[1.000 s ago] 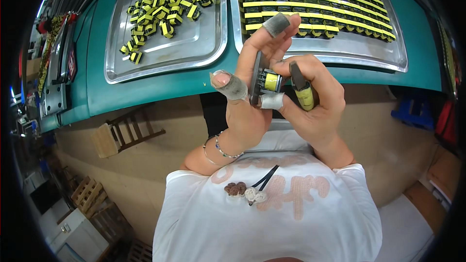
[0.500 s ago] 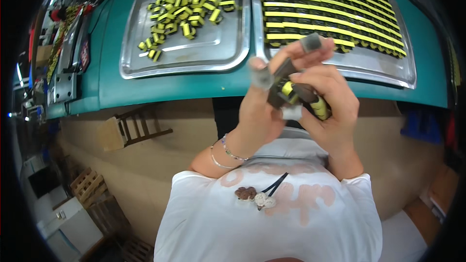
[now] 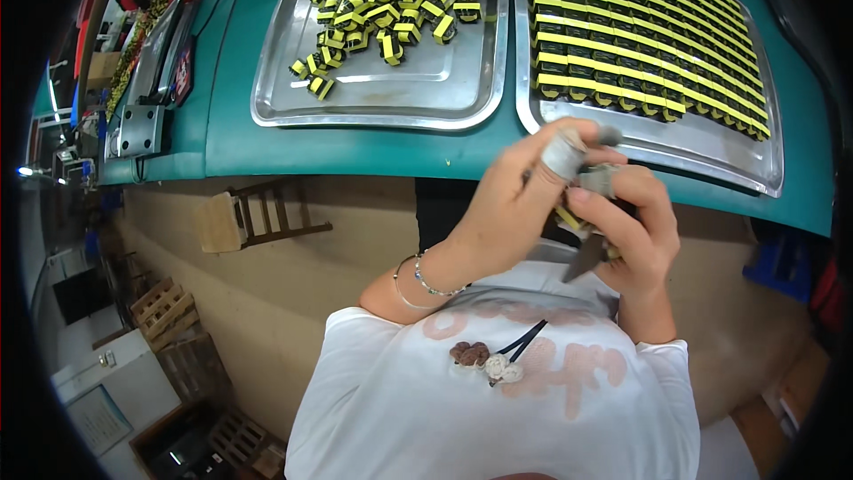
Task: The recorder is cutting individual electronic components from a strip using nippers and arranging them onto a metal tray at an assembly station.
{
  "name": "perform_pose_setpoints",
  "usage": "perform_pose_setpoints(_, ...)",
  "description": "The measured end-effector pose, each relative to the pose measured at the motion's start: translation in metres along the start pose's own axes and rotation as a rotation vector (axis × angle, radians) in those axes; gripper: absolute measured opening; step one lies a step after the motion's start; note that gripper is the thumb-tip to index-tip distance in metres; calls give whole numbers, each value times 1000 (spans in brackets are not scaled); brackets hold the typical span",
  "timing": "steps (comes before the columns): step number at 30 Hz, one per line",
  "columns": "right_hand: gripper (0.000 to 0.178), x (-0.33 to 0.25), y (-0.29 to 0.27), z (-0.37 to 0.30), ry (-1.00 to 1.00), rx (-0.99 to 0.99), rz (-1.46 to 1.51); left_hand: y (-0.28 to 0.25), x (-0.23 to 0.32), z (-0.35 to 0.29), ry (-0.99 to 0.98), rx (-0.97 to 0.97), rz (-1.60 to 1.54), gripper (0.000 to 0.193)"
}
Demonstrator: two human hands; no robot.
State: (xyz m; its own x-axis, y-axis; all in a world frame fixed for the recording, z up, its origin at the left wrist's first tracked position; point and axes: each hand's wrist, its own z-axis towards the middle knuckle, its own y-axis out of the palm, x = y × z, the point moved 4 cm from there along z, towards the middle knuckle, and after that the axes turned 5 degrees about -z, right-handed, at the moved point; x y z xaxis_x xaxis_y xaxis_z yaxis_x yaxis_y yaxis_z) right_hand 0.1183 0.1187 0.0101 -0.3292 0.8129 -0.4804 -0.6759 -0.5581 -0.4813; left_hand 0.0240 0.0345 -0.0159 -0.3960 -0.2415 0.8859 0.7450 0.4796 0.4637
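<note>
Both my hands meet in front of my chest, just off the table's near edge. Pinched between them is a small black-and-yellow block (image 3: 569,216), mostly covered by fingers. My left hand (image 3: 506,204) is closed, its taped fingers pressed together at the block's far side. My right hand (image 3: 644,227) curls around the block from the other side, also closed, with a second bit of yellow showing under its fingers. A dark flat pointed piece (image 3: 584,260) juts down below the right fingers; its kind cannot be made out.
A steel tray (image 3: 373,111) at the far left holds a loose pile of black-and-yellow blocks (image 3: 400,13). Beside it, a second steel tray (image 3: 613,129) carries such blocks in tight rows (image 3: 640,36). Both stand on a green table (image 3: 355,151). A wooden chair (image 3: 222,222) is at left.
My left hand has turned over and its spread fingers have closed in on the block. The dark flat piece now points downward. My view has shifted, so the trays appear further right.
</note>
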Motion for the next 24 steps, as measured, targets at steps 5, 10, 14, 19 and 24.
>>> perform_pose_setpoints(5, 33, 9, -38, -8, 155, 208, -170, -54, 46, 10, 520, 484, 1006, 29)
perform_pose_setpoints(10, 30, 52, -81, -10, 354, 294, -276, -106, 72, 23, 292, 649, 1543, 26)
perform_pose_setpoints(14, 40, 82, -99, -12, 420, 62, -397, -99, 65, 11, 227, 570, 1303, 25)
perform_pose_setpoints(19, 32, 77, -94, 8, 469, -90, -496, -86, 60, 8, 455, 574, 1037, 31)
perform_pose_setpoints(24, 26, 86, -79, 10, 462, -167, -520, -56, 52, 10, 357, 431, 313, 33)
